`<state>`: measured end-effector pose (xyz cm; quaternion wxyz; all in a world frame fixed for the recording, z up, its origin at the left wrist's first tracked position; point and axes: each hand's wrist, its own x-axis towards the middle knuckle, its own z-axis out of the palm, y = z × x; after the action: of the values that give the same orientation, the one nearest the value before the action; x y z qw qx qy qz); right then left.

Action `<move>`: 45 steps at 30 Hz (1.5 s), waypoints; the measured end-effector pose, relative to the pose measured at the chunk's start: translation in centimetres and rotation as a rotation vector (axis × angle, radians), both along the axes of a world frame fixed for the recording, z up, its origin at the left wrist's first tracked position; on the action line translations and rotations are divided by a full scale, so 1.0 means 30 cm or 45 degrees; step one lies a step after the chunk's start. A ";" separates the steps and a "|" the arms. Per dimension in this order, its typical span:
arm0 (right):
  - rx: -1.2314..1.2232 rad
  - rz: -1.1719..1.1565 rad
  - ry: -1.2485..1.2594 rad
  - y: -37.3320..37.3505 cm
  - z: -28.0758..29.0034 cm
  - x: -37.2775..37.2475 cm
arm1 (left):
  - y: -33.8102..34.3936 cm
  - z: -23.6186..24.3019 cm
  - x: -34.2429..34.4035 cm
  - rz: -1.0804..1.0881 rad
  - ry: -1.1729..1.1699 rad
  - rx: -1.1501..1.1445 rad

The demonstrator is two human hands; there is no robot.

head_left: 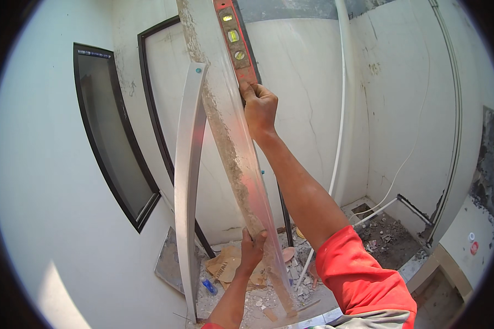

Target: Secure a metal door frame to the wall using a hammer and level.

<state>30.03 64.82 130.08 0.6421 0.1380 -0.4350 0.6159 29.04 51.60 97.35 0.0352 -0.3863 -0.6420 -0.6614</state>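
Note:
A tall white post (230, 126) with a rough, cement-grey left edge runs from the top of the view down to the floor. Against its right side, high up, stands a red spirit level (223, 5) with several yellowish vials. My right hand (260, 108) grips the lower end of the level, thumb on its face, the arm stretched upward. Further down, my left hand (251, 252) is closed at the post's edge, thumb and a finger showing; the other fingers are hidden. To the left of the post, a pale plank (190, 164) leans upright with a blue-green fixing near its top.
Rubble and a torn brown paper bag (228, 268) lie on the floor beside a blue object (208, 286). A white pipe (342, 98) rises along the back wall. At left is a dark-framed window (107, 109); at right, a white counter (466, 225) with two small round things.

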 end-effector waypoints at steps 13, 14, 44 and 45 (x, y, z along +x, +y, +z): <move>-0.004 0.013 0.024 0.001 0.000 -0.008 | -0.003 0.003 0.003 -0.024 -0.024 0.001; 0.016 0.011 0.006 0.003 -0.001 -0.008 | -0.001 0.003 0.004 -0.024 -0.032 0.014; 0.025 -0.003 -0.041 0.005 0.000 -0.003 | 0.032 -0.009 0.015 0.096 0.056 -0.028; 0.027 -0.002 -0.049 0.006 0.000 -0.001 | 0.032 -0.003 0.024 0.093 0.057 -0.026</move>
<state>29.99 65.01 130.10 0.6328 0.1326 -0.4538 0.6132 29.76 52.56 97.25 0.0697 -0.3776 -0.6615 -0.6442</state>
